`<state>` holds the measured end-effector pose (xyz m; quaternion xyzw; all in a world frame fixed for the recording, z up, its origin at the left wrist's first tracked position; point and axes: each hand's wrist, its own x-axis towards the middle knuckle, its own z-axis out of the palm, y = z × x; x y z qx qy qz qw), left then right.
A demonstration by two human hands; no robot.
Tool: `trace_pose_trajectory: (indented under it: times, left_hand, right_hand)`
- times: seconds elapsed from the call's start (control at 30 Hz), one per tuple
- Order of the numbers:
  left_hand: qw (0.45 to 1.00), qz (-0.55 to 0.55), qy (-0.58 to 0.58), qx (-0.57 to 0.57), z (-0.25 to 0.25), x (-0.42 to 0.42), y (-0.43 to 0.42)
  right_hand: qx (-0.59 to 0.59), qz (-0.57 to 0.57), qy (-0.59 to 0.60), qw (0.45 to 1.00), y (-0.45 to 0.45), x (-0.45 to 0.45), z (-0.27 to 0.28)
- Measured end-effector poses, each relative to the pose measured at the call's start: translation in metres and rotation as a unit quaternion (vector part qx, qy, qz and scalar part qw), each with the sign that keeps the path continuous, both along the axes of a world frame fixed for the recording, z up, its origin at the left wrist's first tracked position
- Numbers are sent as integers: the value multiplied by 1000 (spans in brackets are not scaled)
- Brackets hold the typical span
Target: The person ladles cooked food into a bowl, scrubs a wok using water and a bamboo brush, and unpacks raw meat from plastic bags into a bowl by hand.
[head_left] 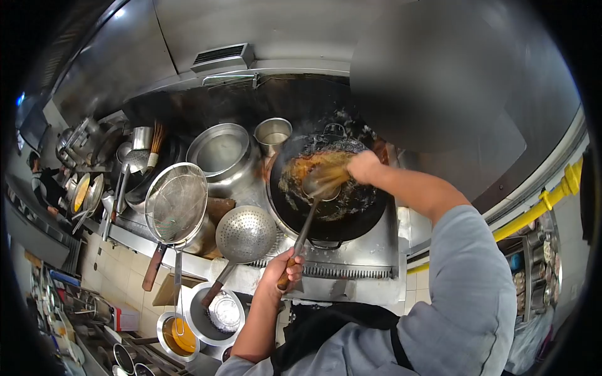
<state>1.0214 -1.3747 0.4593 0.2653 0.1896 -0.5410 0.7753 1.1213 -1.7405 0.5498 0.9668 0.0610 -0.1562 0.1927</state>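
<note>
Black wok (pixel 365 214), brown ladle handle (pixel 284 282), grey sleeve (pixel 471 266), yellow pipe (pixel 532 208)

commercial kitchen: big wok (pixel 367 216), mesh strainer (pixel 179 200), steel pot (pixel 238 185)

A wide steel pot (pixel 234 184) is standing beside a smaller pot (pixel 272 141), and a round mesh strainer (pixel 175 199) and a perforated skimmer (pixel 246 234) are lying nearer the front edge. Farther left, a bamboo brush (pixel 157 144) is resting near a metal cup (pixel 142 138), and another person (pixel 45 185) is standing in the background. Below, a bowl (pixel 167 331) is holding orange liquid (pixel 185 336), while a yellow pipe (pixel 545 198) is running along the right side
</note>
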Motion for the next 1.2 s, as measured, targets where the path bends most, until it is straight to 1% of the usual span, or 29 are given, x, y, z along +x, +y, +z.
trace_pose_trajectory:
  times: [0.03,0.07,0.13,0.17,0.2,0.27,0.3,0.33,0.4,0.43,0.47,0.53,0.57,0.6,0.63,0.67,0.7,0.73,0.8,0.87,0.9,0.93,0.97,1.0,1.03,1.07,1.1,1.13,1.2]
  left_hand:
    - [997,17,33,-70,-7,5,-3]
    - [987,33,67,-139,-11,7,-4]
    - [985,45,69,-150,-12,8,0]
    - [978,42,103,-176,-10,5,1]
    - [969,40,140,-200,-10,0,2]
    - [975,34,123,-184,-12,-7,4]
    - [983,30,76,-164,-15,-4,0]
    - [989,26,31,-142,-18,-2,-1]
    - [992,25,43,-114,-27,9,12]
    - [994,20,44,-99,-37,15,17]
    - [995,15,44,-85,-43,20,19]
    - [995,2,35,-93,-49,28,9]
    - [994,-27,7,-103,-53,30,6]
    - [992,-57,-20,-112,-53,29,4]
    - [999,-20,-16,-46,-37,24,-9]
    - [999,-22,-17,-45,-27,22,-14]
    - [1000,-11,-27,-12,-20,18,-19]
    - [999,1,-38,19,-16,17,-23]
    - [998,0,-56,14,-20,17,-25]
    - [997,-9,-72,15,-22,14,-28]
    - [995,3,-87,46,-22,14,-35]
    - [992,14,-101,79,-21,14,-38]
    - [991,10,-101,83,-21,13,-35]
    - [993,-5,-89,81,-19,12,-31]
    - [994,-17,-80,79,-17,15,-27]
    - [994,-29,-70,78,-15,18,-22]
    - [998,-22,-38,36,-16,18,-15]
    - [998,-21,-39,36,-13,15,-16]
    - [999,5,-41,-4,-5,15,-25]
  right_hand:
    - [22,-30,-67,997,5,7,2]
    - [22,-30,-70,997,10,7,1]
    - [112,-34,-53,992,33,-10,16]
    - [115,31,7,993,33,-17,19]
    - [116,31,6,993,27,-6,17]
    - [-16,-64,-8,998,14,25,0]
    - [56,-104,-94,989,17,29,3]
    - [57,-102,-93,989,13,29,8]
    - [243,-74,-170,952,2,15,31]
    - [334,-204,-23,920,20,-9,74]
    - [382,-260,116,879,6,-9,57]
    - [397,-298,192,847,14,-42,23]
    - [376,-339,118,854,16,-50,1]
    - [382,-345,117,849,6,-51,-16]
    - [295,-262,44,918,-11,-45,-28]
    - [200,-172,-28,964,-23,-40,-32]
    - [158,-195,-26,968,-18,-41,-5]
    - [154,-233,-62,958,-28,-31,-13]
    - [196,-253,-136,938,-22,-43,3]
    - [323,-263,-4,909,-6,-63,18]
    - [377,-284,105,875,13,-77,30]
    - [379,-286,103,874,7,-80,17]
    - [307,-238,43,921,-4,-82,-9]
    - [227,-186,-16,956,-15,-80,-34]
    - [160,-233,-15,959,-18,-68,-23]
    - [190,-266,-22,945,-26,-64,-11]
    - [214,-272,-33,938,-23,-70,7]
    - [235,-279,-47,930,-22,-71,17]
    - [346,-257,-53,901,-10,-79,-2]
